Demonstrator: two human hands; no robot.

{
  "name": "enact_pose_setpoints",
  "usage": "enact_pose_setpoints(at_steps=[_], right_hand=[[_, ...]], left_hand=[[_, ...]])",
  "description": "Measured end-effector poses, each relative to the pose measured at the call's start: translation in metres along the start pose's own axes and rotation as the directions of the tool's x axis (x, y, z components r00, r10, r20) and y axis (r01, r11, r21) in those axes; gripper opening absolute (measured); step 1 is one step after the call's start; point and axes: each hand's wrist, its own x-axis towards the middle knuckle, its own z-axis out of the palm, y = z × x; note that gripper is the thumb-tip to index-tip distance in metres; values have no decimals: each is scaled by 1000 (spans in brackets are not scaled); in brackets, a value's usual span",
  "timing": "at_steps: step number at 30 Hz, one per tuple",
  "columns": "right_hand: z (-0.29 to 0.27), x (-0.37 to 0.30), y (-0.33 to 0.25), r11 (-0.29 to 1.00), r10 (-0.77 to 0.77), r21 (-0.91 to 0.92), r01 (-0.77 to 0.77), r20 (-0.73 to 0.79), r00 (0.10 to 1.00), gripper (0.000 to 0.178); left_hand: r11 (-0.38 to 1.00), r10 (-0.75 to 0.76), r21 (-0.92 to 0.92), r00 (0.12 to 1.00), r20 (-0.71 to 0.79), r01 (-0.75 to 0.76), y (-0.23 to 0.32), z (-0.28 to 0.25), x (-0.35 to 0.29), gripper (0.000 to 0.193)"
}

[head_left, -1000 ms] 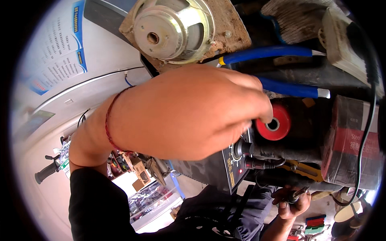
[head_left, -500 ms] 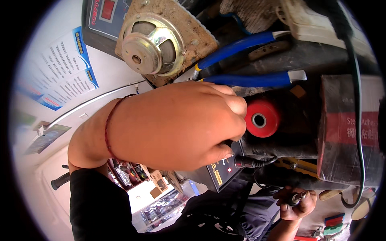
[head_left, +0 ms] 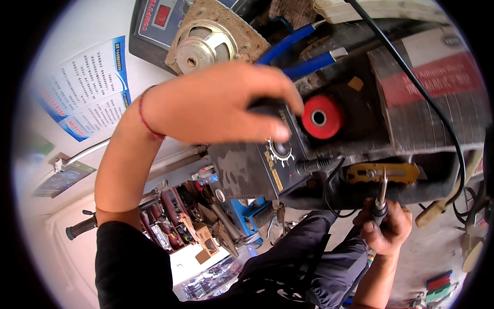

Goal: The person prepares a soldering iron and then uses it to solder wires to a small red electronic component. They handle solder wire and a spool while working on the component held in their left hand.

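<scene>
My left hand [head_left: 231, 105], with a red string at its wrist, hovers over a black soldering station [head_left: 239, 170]. Thumb and fingers are apart with nothing between them, though motion smears them slightly. Just below the thumb tip shows the station's round dial [head_left: 281, 149]; whether they touch I cannot tell. A cable is plugged into the panel, beside a small red light. At lower right my right hand [head_left: 388, 229] is closed round the handle of a soldering iron [head_left: 382, 198], its metal tip pointing up. Beyond the left fingertips lies a red spool [head_left: 333, 121].
Blue-handled pliers [head_left: 311, 64] and a bare round speaker [head_left: 198, 50] sit at the back. A yellow utility knife [head_left: 406, 174] lies in a dark tray, near the iron's tip. At right stands a red and grey box [head_left: 432, 113], with a black cable [head_left: 411, 72] hanging across it.
My left hand has drawn back from the station's panel and its fingers have spread, uncovering the dial. My right hand has risen, and the soldering iron now points upward. The whole view has shifted.
</scene>
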Motion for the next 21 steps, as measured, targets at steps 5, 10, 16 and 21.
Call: enact_pose_setpoints(at_steps=[5,10,16,21], right_hand=[[2,1,-6,995,103,22,-102,-58,993,28],[4,3,-14,971,207,123,-207,16,978,25],[17,-56,-90,902,198,369,-226,111,974,28],[37,-136,-172,923,160,348,-165,43,986,35]], left_hand=[[944,-180,-329,805,-565,-19,16,33,-41,32],[984,-155,-176,521,-839,9,65,123,-85,23],[854,-206,-477,709,-674,-205,133,225,-116,19],[653,-62,-562,704,-707,-507,173,272,-120,20]])
